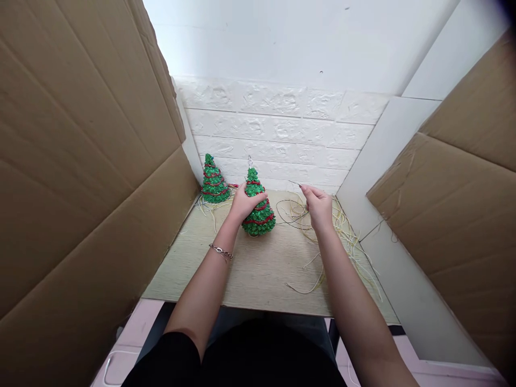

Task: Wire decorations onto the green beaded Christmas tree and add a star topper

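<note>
Large cardboard panels [80, 134] flank my view, and a brick-patterned white wall [278, 129] closes off the far side of the wooden tabletop [258, 274]. Near its middle I have the beaded green Christmas tree [259, 215] with red garlands, its long axis nearly upright, tip up and leaning slightly left, base down; I can't tell whether that base touches the wood. My left hand [243, 205] is partly open around its upper half, thumb across the front. A matching tree [214, 188] stands upright farther left. My right hand [320, 208] is closed to a pinch, well apart from the held tree, gripping a thin needle-like piece [294, 183]. Loose cream and yellow cords [349, 226] lie around and beyond it, with a dark strand [288, 223] looping beside the tree. I judge this as strand handling, calling for a steady left hold and slack free of tangles.
</note>
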A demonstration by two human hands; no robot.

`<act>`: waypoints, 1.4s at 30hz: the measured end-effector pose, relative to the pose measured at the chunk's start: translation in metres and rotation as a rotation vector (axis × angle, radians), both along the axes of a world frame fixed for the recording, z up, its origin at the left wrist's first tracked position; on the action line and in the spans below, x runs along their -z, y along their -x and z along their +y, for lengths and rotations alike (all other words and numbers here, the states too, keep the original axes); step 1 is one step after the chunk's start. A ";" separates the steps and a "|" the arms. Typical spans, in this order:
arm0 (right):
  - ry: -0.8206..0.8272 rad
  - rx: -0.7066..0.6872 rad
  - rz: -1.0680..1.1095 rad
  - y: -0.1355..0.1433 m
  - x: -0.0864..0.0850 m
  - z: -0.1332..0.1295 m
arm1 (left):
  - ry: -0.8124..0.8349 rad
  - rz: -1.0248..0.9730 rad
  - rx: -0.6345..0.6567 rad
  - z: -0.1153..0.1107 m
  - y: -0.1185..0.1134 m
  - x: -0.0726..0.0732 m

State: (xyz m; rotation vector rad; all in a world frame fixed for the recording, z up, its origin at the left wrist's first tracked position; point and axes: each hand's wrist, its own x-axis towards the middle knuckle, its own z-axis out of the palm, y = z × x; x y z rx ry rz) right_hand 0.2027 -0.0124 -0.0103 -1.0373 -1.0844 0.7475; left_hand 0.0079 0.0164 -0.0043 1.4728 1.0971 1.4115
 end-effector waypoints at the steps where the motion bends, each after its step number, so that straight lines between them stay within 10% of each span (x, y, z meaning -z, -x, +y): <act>1: -0.021 0.036 -0.044 0.002 0.001 0.000 | 0.006 0.006 0.012 0.000 0.000 0.000; 15: -0.118 0.110 -0.491 0.025 0.014 -0.003 | 0.231 -0.178 0.546 -0.011 0.004 -0.009; 27: -0.234 0.104 -0.574 0.054 0.011 -0.021 | 0.208 -0.035 0.589 -0.013 0.005 -0.013; 32: -0.036 0.006 -0.467 0.036 0.010 -0.007 | 0.238 -0.104 0.496 -0.011 0.005 -0.010; 36: 0.186 0.273 -0.652 -0.010 0.015 0.007 | 0.213 -0.267 0.468 -0.006 0.007 -0.008; 42: 0.837 0.237 -0.970 -0.066 0.025 0.008 | 0.169 -0.587 0.341 0.001 0.010 -0.008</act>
